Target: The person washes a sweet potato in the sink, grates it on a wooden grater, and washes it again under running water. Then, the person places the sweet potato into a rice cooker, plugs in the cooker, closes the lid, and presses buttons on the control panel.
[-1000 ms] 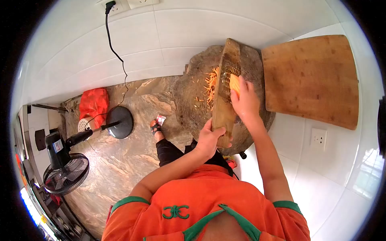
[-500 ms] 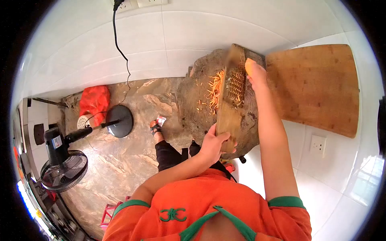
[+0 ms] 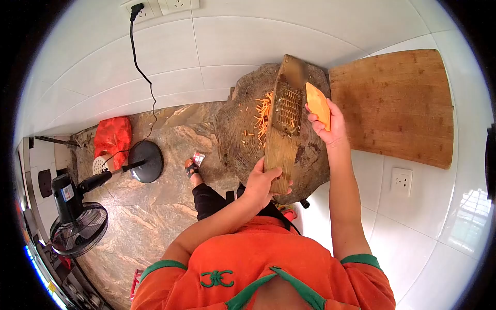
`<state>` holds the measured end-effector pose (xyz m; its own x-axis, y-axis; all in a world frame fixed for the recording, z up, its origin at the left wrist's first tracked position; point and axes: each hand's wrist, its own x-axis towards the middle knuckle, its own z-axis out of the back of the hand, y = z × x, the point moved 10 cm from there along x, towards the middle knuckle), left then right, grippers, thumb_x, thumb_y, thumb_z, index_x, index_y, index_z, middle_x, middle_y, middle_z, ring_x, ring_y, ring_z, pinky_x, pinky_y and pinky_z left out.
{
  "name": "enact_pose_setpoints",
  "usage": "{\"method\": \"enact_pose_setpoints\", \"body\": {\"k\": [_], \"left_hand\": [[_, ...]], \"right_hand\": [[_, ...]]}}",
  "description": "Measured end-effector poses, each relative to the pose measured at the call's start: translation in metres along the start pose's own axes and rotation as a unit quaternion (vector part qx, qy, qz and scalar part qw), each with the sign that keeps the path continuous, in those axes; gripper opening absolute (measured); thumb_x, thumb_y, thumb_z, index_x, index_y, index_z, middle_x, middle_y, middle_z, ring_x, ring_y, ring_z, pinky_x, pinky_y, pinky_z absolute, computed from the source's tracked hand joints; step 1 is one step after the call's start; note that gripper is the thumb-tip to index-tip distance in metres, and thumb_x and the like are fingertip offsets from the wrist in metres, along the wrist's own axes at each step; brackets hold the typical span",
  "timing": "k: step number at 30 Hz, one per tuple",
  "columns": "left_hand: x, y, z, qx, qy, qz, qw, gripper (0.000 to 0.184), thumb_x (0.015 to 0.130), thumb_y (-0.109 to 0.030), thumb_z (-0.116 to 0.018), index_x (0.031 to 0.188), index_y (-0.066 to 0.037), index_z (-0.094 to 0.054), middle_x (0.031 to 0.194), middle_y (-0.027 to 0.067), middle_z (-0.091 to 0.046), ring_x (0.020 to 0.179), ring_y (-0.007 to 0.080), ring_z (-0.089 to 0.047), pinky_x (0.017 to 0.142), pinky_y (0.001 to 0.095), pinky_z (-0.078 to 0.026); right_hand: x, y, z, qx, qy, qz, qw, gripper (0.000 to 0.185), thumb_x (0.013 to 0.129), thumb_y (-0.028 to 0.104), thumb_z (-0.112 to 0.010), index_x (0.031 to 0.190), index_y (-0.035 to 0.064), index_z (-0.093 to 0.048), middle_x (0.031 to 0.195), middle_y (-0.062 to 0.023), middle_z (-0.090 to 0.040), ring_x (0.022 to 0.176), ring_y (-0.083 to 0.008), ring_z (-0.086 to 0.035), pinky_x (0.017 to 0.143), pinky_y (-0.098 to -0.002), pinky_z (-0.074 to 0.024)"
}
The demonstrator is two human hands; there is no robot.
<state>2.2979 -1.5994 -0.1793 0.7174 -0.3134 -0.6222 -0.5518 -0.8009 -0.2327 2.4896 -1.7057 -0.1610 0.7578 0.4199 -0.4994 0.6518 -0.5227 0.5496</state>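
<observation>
My left hand [image 3: 263, 183] is wrapped round the near end of a wooden grater [image 3: 283, 147], a long board with a metal toothed panel set in it. The board is tilted over a thick wooden block [image 3: 235, 121]. Orange shreds [image 3: 263, 116] lie on the block along the grater's left side. In my right hand [image 3: 330, 121] is a flat-cut orange piece of vegetable [image 3: 317, 102], whose exact kind I cannot tell. It is held just right of the toothed panel, apart from it, with its broad cut face showing.
A wooden board [image 3: 392, 108] leans against the tiled wall at right, above a wall socket [image 3: 401, 181]. On the floor at left are a standing fan [image 3: 77, 222] and a red bag [image 3: 113, 137]. A black cord [image 3: 137, 57] hangs from a socket at the top.
My right hand has drawn back toward me and turned, so more of the orange piece shows. The left hand keeps its hold on the grater. The whole view has shifted slightly.
</observation>
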Motion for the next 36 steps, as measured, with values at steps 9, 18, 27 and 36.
{"method": "enact_pose_setpoints", "body": {"k": [9,18,27,36], "left_hand": [[0.0,0.0,0.0,0.001,-0.001,0.007,1.0,0.045,0.084,-0.003,-0.048,0.126,-0.01,-0.031,0.103,0.0149,-0.053,0.075,0.0332,-0.061,0.059,0.046,-0.053],[-0.002,0.0,-0.002,0.029,-0.01,-0.005,1.0,0.045,0.085,-0.004,-0.047,0.127,-0.008,-0.031,0.101,0.0138,-0.053,0.073,0.0272,-0.06,0.056,0.0412,-0.054],[-0.009,-0.014,0.001,0.048,0.001,-0.02,0.999,0.05,0.082,-0.002,-0.05,0.128,-0.007,-0.03,0.1,0.0133,-0.054,0.073,0.0265,-0.06,0.054,0.0403,-0.053],[-0.046,-0.073,0.028,0.475,-0.074,-0.322,0.816,0.058,0.074,0.002,-0.055,0.129,-0.008,-0.041,0.105,0.013,-0.055,0.096,0.0272,-0.056,0.082,0.036,-0.045]], "right_hand": [[-0.017,0.023,-0.024,-0.659,-0.142,0.26,0.691,0.038,0.086,0.021,-0.052,0.123,0.0161,-0.045,0.104,-0.0111,-0.049,0.08,-0.0277,-0.056,0.066,-0.0344,-0.0488],[0.02,0.005,-0.063,-0.849,-0.224,0.181,0.442,0.039,0.084,0.023,-0.054,0.123,0.0184,-0.046,0.109,-0.0142,-0.043,0.077,-0.0323,-0.058,0.066,-0.0409,-0.05],[0.063,0.043,0.035,-0.271,-0.212,0.102,0.933,0.041,0.092,0.031,-0.04,0.121,0.0016,-0.041,0.092,-0.0172,-0.053,0.056,-0.0165,-0.05,0.037,-0.0231,-0.0383],[-0.003,0.017,0.017,0.072,0.015,0.052,0.996,0.043,0.092,0.033,-0.038,0.121,0.0008,-0.041,0.103,-0.0212,-0.052,0.056,-0.0154,-0.048,0.034,-0.0196,-0.0352]]}}
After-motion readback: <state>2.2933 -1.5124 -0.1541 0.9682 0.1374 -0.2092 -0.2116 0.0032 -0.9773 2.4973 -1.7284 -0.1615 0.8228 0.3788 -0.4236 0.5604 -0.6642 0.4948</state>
